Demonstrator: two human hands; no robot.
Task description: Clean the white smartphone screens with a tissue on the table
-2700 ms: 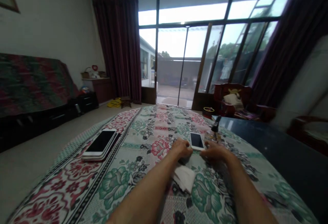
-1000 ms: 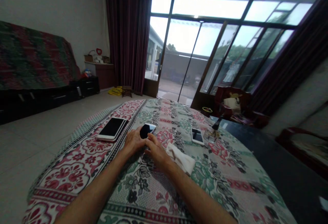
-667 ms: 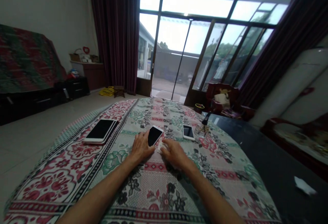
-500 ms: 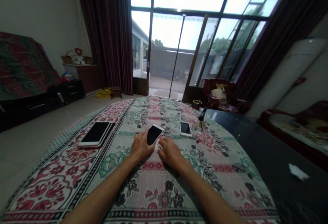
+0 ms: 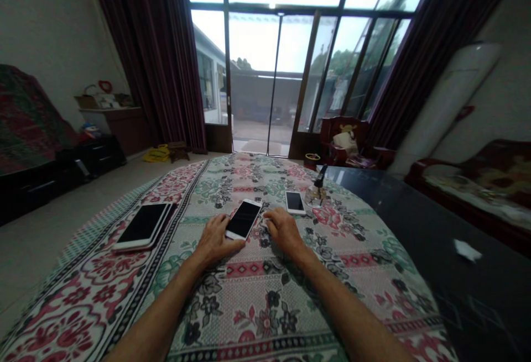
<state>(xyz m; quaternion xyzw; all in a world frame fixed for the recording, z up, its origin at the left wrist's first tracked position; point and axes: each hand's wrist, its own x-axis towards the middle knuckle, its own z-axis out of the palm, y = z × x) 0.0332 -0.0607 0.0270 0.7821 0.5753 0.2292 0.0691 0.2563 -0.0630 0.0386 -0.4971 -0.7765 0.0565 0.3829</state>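
A white smartphone with a dark screen (image 5: 244, 220) lies tilted on the patterned tablecloth. My left hand (image 5: 214, 239) grips it by its left side and lower corner, thumb along the bottom edge. Just right of the phone, my right hand (image 5: 284, 233) is curled with its fingers together, apart from the phone. A bit of white wad, like tissue, shows at its fingertips; most of it is hidden. A smaller white phone (image 5: 295, 202) lies beyond my right hand, beside a clear glass bottle with a black top (image 5: 317, 193).
At the left, several phones or tablets lie stacked (image 5: 143, 226) on the tablecloth (image 5: 265, 301). A dark table (image 5: 398, 224) adjoins on the right, with a crumpled white tissue (image 5: 467, 251) on it. Glass doors (image 5: 265, 91) stand beyond.
My right hand has drawn away from the phone's lower right edge, up and to the right. More of the phone now shows, still in my left hand. The view has shifted slightly.
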